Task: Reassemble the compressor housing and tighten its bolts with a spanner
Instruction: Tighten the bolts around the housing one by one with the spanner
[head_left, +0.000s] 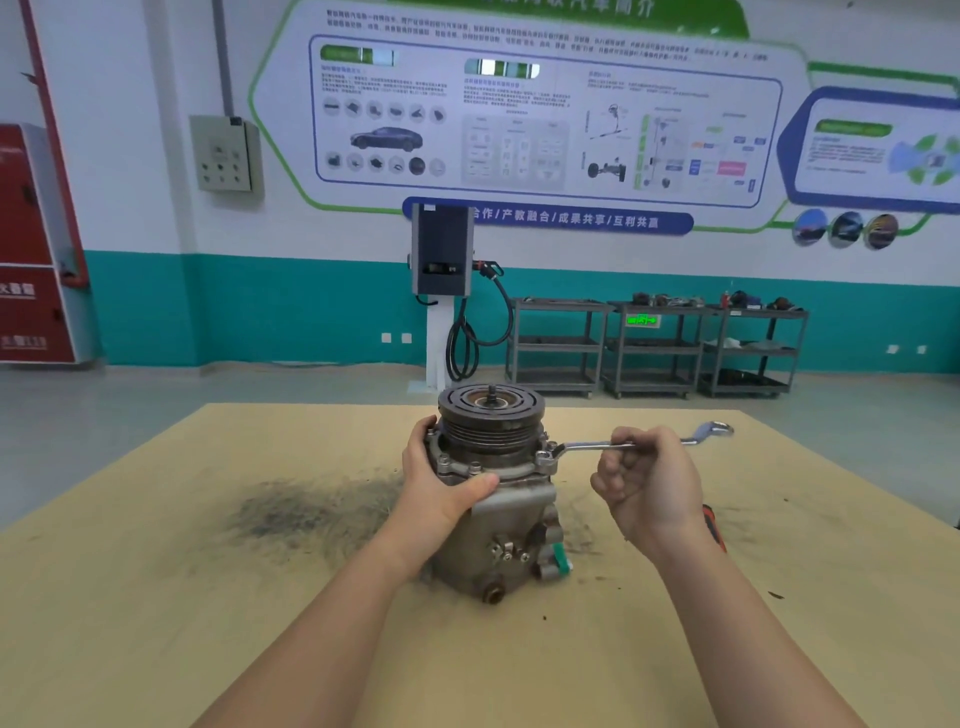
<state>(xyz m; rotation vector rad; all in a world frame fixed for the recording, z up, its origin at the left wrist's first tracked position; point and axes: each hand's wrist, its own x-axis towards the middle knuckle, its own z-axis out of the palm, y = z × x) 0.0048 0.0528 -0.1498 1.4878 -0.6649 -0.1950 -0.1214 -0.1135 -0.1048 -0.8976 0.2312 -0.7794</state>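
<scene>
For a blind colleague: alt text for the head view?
A left hand grips an upright compressor on a table while the right hand holds a spanner set on a bolt at its top flange.

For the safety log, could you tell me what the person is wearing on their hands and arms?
Nothing that shows: the left hand and right hand are bare, with no gloves, rings or watch in view. Both forearms are uncovered to the frame's bottom edge, no sleeves visible.

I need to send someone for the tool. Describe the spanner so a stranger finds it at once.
On the tan table stands the grey compressor. The spanner juts sideways from a flange bolt, gripped by the right hand. It is the only slim, shiny, chrome bar there.
</scene>
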